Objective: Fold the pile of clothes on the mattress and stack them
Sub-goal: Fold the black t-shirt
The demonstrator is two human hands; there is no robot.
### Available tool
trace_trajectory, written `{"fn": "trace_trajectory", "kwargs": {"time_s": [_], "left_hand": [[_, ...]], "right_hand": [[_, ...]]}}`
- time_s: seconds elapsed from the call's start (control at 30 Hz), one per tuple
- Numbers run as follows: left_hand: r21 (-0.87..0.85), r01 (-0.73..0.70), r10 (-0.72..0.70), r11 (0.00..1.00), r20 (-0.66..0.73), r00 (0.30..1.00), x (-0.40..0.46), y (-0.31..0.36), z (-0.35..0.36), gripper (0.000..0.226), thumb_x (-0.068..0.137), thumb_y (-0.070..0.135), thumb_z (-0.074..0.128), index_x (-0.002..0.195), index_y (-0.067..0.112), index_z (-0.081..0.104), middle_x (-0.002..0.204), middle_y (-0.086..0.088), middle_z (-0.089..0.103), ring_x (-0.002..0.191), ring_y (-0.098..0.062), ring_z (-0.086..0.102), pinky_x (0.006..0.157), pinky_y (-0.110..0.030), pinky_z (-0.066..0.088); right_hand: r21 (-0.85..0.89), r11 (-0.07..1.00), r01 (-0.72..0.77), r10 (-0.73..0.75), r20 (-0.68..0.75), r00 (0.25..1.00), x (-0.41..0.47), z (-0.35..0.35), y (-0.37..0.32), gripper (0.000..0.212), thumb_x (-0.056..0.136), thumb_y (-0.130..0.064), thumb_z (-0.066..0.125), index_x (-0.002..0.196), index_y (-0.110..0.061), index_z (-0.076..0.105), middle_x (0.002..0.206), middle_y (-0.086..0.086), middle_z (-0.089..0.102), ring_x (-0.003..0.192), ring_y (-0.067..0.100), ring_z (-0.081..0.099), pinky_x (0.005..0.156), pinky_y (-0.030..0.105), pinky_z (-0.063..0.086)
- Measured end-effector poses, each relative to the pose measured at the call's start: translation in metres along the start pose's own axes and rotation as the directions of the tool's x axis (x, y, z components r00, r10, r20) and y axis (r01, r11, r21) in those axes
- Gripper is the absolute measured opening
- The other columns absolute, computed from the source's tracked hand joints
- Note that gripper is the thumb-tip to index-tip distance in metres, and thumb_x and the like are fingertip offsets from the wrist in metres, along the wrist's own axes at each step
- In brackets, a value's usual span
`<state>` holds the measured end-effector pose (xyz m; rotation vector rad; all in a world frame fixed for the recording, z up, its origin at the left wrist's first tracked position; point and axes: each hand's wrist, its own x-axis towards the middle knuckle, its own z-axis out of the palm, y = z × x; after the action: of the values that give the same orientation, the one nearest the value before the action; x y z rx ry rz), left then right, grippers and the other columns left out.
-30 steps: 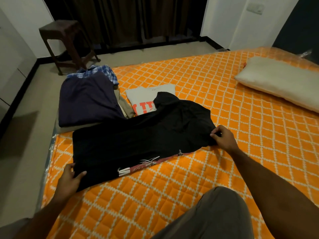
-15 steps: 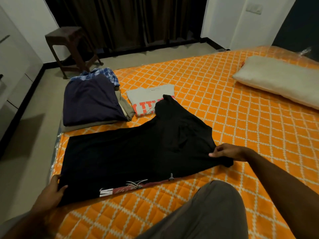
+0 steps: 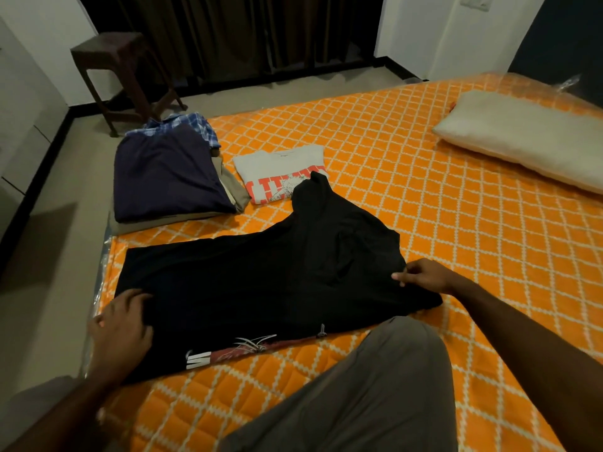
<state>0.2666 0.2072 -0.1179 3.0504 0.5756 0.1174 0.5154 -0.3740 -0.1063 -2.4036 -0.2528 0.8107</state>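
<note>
Views: a single view is given, from a head-worn wide-angle camera; no second view exists with which scene could be shared.
Position: the camera is carried above the near edge of the orange mattress [image 3: 424, 177], over the wearer's bent knee [image 3: 375, 386].
Direction: forward and downward is faced, across the mattress toward the curtains [image 3: 228, 31] and the wooden stool [image 3: 114, 57].
Nearness: the left hand [image 3: 120, 327], the right hand [image 3: 422, 275] and the black garment [image 3: 261, 282] are seen close; the pillow [image 3: 522, 138] lies farther off, at the right.
Distortion: straight edges are bent toward the frame's borders.
</note>
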Motion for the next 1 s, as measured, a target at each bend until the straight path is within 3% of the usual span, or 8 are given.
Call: {"fn": "trace_trajectory", "kwargs": {"time_s": [0.1,0.2,0.37,0.5,0.6,0.67,0.83,1.0], "left_hand": [[-0.032,-0.221,0.222,0.975,0.063,0.973,0.005,0.042,0.010,0.062,0.074,0.007,0.072,0.131,0.023,0.055,0.141,-0.003,0.044,0.131,-0.030,0.043,0.102,-0.060,0.032],[-0.066,-0.430,0.434,0.900,0.083,0.897,0.010,0.094,0.025,0.062,0.077,0.013,0.070,0.135,0.029,0.053,0.145,0.002,0.044,0.135,-0.022,0.041,0.105,-0.052,0.031],[-0.097,-0.568,0.576,0.817,0.110,0.810,0.021,0.194,0.040,0.053,0.086,0.026,0.059,0.138,0.034,0.046,0.148,0.006,0.041,0.134,-0.021,0.043,0.099,-0.044,0.036],[-0.233,-0.507,0.546,0.830,0.150,0.824,0.037,0.262,0.042,0.051,0.095,0.038,0.051,0.144,0.034,0.039,0.146,0.007,0.036,0.129,-0.020,0.040,0.098,-0.042,0.035],[-0.333,-0.465,0.531,0.820,0.144,0.835,0.051,0.304,0.042,0.055,0.095,0.049,0.053,0.146,0.033,0.037,0.143,0.005,0.037,0.128,-0.020,0.042,0.102,-0.043,0.036],[-0.337,-0.468,0.534,0.817,0.133,0.835,0.059,0.325,0.043,0.060,0.094,0.054,0.055,0.147,0.036,0.034,0.142,0.004,0.038,0.127,-0.021,0.044,0.101,-0.044,0.038],[-0.418,-0.392,0.503,0.820,0.199,0.841,0.079,0.346,0.053,0.067,0.093,0.043,0.063,0.147,0.045,0.025,0.128,0.001,0.042,0.109,-0.020,0.058,0.088,-0.042,0.055],[-0.473,-0.396,0.572,0.787,0.318,0.756,0.108,0.347,0.045,0.075,0.093,0.033,0.064,0.151,0.048,0.019,0.104,0.004,0.048,0.088,-0.015,0.058,0.081,-0.039,0.054]], "right_hand": [[-0.058,0.993,0.103,-0.104,-0.028,0.994,0.011,0.016,-0.009,0.031,0.092,-0.048,0.066,0.094,-0.017,0.067,0.090,-0.001,0.067,0.085,0.017,0.063,0.075,0.035,0.049],[-0.073,0.989,0.128,-0.131,-0.048,0.990,0.021,0.034,-0.023,0.038,0.093,-0.039,0.070,0.115,-0.013,0.055,0.108,0.004,0.062,0.097,0.023,0.061,0.085,0.040,0.049],[0.054,0.994,0.099,-0.093,-0.105,0.990,0.034,0.053,-0.027,0.039,0.089,-0.030,0.076,0.115,-0.013,0.052,0.113,0.007,0.061,0.102,0.027,0.061,0.087,0.042,0.048],[0.249,0.960,0.132,-0.103,-0.125,0.987,0.034,0.052,-0.025,0.021,0.089,-0.016,0.076,0.099,-0.010,0.059,0.102,0.007,0.066,0.096,0.026,0.066,0.086,0.048,0.053],[0.418,0.879,0.227,-0.159,-0.192,0.969,0.028,0.049,-0.026,0.019,0.092,-0.006,0.071,0.108,-0.003,0.060,0.104,0.006,0.067,0.094,0.017,0.068,0.079,0.034,0.054],[0.473,0.836,0.277,-0.193,-0.220,0.956,0.026,0.049,-0.028,0.026,0.093,-0.004,0.068,0.119,-0.006,0.060,0.114,0.006,0.068,0.103,0.015,0.068,0.083,0.027,0.055],[0.282,0.936,0.209,-0.176,-0.138,0.975,0.036,0.047,-0.011,0.035,0.090,-0.031,0.073,0.122,-0.024,0.060,0.119,-0.004,0.065,0.109,0.017,0.064,0.095,0.042,0.053],[0.111,0.985,0.134,-0.119,-0.139,0.983,0.037,0.038,-0.004,0.025,0.092,-0.037,0.072,0.104,-0.020,0.059,0.096,-0.001,0.063,0.083,0.015,0.058,0.073,0.032,0.043]]}}
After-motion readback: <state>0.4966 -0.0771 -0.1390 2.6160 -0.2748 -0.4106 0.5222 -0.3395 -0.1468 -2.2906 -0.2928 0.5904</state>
